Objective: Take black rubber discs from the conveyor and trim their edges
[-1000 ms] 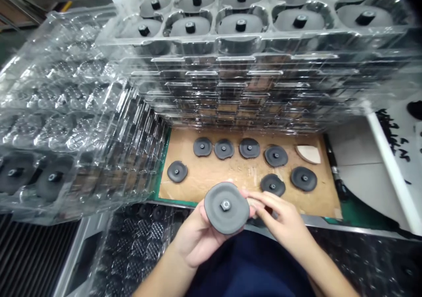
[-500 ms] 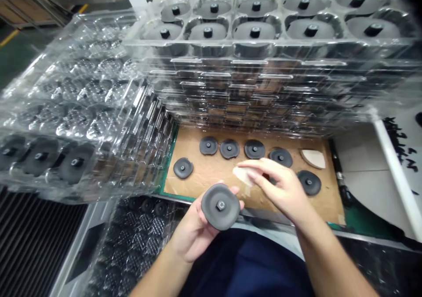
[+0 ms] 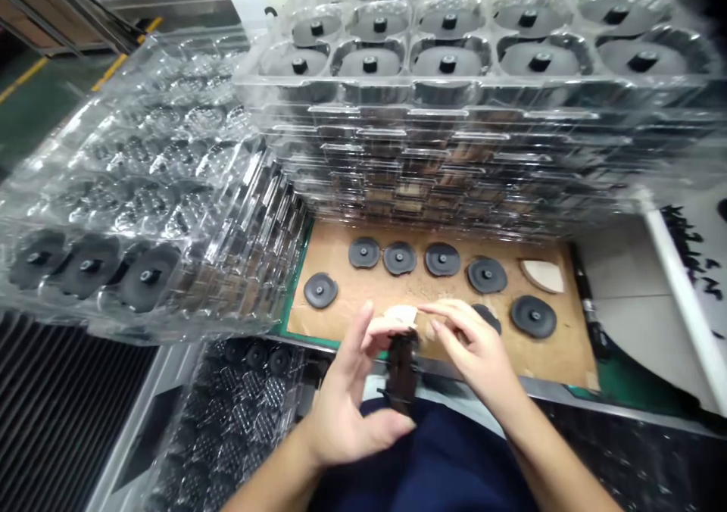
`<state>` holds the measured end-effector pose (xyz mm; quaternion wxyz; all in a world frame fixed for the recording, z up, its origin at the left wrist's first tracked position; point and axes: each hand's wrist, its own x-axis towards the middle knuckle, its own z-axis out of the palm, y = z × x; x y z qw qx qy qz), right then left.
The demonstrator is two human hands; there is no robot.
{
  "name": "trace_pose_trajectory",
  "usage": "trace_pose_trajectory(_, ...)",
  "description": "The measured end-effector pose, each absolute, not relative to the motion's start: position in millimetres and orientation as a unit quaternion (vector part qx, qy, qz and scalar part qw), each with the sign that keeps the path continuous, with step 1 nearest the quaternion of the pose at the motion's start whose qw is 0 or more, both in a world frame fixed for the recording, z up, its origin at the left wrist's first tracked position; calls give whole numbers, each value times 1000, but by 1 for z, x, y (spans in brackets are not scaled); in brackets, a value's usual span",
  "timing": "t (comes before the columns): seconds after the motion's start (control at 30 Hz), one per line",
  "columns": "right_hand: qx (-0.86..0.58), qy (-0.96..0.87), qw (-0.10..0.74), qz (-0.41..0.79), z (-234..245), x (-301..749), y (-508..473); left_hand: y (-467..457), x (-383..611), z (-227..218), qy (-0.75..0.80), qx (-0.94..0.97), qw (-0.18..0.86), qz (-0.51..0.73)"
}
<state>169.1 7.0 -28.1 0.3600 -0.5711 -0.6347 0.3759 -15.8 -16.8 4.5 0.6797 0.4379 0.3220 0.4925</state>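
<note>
My left hand [image 3: 341, 402] has its fingers curled around a dark grey round disc [image 3: 402, 372], which is tipped nearly edge-on and blurred. Its thumb is stretched out below the disc. Close to the disc's far edge, my right hand [image 3: 469, 341] pinches a small pale pad [image 3: 401, 314] at its right end. The pad partly hides behind my left fingertips, and I cannot tell whether it touches the disc. Beyond both hands, similar discs with raised central stubs, such as one grey disc [image 3: 442, 259], lie on brown cardboard [image 3: 375, 288]. One of them is partly covered by my right hand.
A tall stack of clear plastic trays [image 3: 432, 129] holding discs rises behind the cardboard. Another clear tray stack [image 3: 227, 216] stands at left. A pale wedge-shaped piece [image 3: 544, 275] lies at right, near a white panel edge [image 3: 681, 285]. More trays [image 3: 238, 406] sit lower left.
My left hand has turned the disc from face-up to nearly edge-on. My right hand and the pale pad have moved slightly left and nearer to me, beside the disc.
</note>
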Motion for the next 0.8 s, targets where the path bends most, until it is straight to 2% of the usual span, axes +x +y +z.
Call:
trace_pose_trajectory(0.1, -574, -624, 392, 357, -21, 174, -8, -15, -15, 3, 374, 611, 536, 447)
trace_pose_trajectory(0.23, -576, -593, 456, 329, -3, 181, -29, -13, -15, 6, 386, 667, 488, 410)
trace_pose_trajectory(0.3, -554, -582, 459, 379, 9, 183, -32, -13, -15, 9, 390, 672, 490, 395)
trace_pose_trajectory(0.4, -499, -571, 403, 513, 27, 184, -27, -13, -15, 11, 386, 670, 508, 380)
trace_pose_trajectory(0.6, -415, -447, 305, 731, 41, 184, -6, -14, -14, 12, 358, 590, 635, 346)
trace_pose_trajectory(0.8, -356, -377, 295, 802, 38, 189, -4, -15, -12, 16, 350, 557, 677, 329)
